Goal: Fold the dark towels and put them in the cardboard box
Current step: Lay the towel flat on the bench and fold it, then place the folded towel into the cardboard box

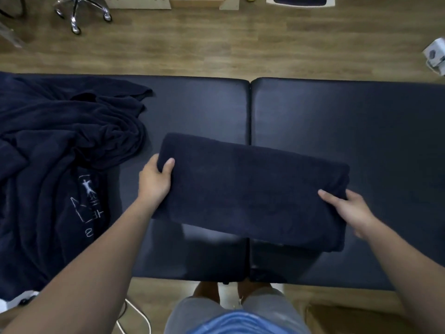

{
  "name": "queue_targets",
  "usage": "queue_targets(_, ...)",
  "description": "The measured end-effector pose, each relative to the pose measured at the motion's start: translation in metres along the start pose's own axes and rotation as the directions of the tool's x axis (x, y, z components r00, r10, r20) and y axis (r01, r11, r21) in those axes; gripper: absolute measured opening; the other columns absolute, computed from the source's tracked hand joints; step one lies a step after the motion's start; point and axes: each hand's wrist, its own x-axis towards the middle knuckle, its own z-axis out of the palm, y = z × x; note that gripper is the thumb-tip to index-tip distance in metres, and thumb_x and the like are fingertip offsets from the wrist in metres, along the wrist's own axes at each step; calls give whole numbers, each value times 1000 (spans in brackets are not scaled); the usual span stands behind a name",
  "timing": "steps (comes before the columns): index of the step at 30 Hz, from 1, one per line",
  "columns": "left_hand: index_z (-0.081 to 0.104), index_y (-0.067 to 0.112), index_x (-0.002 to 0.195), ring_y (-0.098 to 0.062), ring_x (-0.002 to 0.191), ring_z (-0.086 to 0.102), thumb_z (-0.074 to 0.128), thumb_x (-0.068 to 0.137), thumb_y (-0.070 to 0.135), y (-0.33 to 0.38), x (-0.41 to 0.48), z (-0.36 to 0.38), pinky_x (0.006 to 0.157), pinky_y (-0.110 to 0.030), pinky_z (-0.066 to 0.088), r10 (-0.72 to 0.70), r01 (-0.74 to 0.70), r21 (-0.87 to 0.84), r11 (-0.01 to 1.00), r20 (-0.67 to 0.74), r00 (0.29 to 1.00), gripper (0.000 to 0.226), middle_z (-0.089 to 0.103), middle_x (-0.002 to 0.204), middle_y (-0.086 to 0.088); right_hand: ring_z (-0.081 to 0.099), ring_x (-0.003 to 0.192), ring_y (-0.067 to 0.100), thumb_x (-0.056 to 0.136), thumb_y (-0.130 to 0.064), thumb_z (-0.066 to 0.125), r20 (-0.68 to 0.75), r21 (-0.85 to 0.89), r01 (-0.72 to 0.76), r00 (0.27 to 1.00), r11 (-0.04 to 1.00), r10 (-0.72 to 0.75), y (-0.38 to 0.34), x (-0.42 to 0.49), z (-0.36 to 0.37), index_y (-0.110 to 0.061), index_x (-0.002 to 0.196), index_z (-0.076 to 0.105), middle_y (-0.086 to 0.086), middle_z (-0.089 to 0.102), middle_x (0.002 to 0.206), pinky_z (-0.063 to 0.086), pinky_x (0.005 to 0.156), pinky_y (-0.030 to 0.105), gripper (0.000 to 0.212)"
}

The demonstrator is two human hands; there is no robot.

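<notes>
Towel (252, 189) folded, gripped at both ends over the counter (337, 112).

Left hand (155, 182) clamps the towel's left end, thumb on top and fingers (154, 162) curled under the edge; right hand (349, 208) grips the right end, thumb on top, its other fingers hidden beneath the cloth. The towel is a long rectangle tilted across the seam between the counter's two dark pads. A heap (60, 153) of unfolded dark towels lies at the left. A cardboard corner (337, 317) shows on the floor, lower right.

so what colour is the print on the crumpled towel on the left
White line print on the navy crumpled towel, head view.
</notes>
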Motion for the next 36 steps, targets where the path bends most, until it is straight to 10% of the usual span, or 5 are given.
queue_targets(7,44,10,141,-37,125,47,55,95,29,11,-17,21,101,-50,36,295,-133,523,842,-239,925,51,51,135,-17,48,124,35,90,-31,61,-428,-558,238,739,795,-521,-24,-11,39,-13,131,49,14,54,130,39,101,45,47)
queue_targets(12,35,12,152,-36,149,21,39,94,42,30,-95,103,118,-62,7,510,-792,559,247,620,596,66,34,157,-17,43,136,31,93,-34,37,268,-717,653,581,244,-768,-29,-55,160,-19,136,55,12,53,140,28,113,58,49)
queue_targets(16,28,20,155,-29,152,14,31,96,52,14,-79,103,118,-64,-4,445,-816,546,188,693,567,67,24,163,-8,23,149,22,97,-46,26,460,-793,608,627,26,-629,-12,-32,151,-28,151,36,3,34,159,9,119,55,58)
queue_targets(24,-9,44,154,-22,153,-9,14,97,66,1,11,26,117,-66,-1,170,-308,741,597,258,951,65,-15,165,6,-7,152,23,96,-66,16,-58,-855,159,917,494,-395,12,6,55,-41,154,-6,-5,-11,165,1,120,57,67)
queue_targets(36,36,31,140,-19,110,58,68,83,56,-10,-32,-8,90,-35,44,-271,269,49,962,302,914,70,58,125,13,69,98,25,68,-50,83,-128,-10,-104,987,995,102,38,-33,30,-19,120,59,3,72,109,56,90,43,65)
